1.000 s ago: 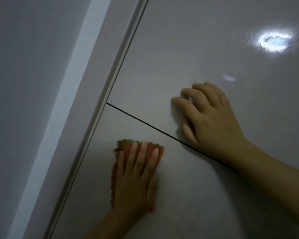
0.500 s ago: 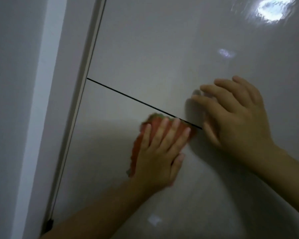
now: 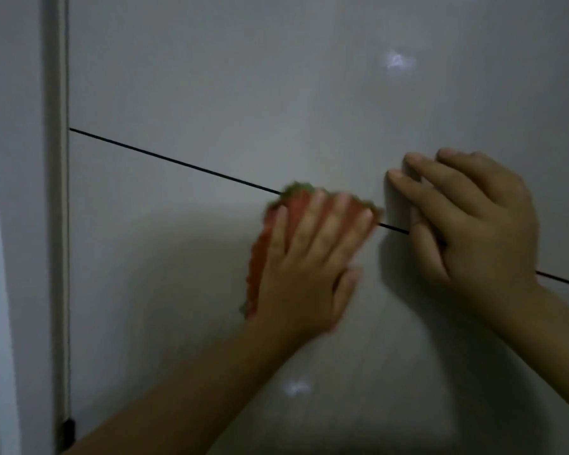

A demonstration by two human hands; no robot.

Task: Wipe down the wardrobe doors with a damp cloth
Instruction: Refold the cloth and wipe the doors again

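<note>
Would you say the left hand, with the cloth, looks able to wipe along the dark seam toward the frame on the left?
Probably yes: the left hand already presses the cloth over the seam, and nothing lies on the door between it and the frame.

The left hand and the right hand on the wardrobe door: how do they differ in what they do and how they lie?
The left hand presses an orange cloth flat against the door with straight fingers; the right hand holds nothing. The left hand lies mostly below the dark seam; the right hand lies across it, with bent fingers resting on the upper panel. Both touch the door, side by side.
</note>
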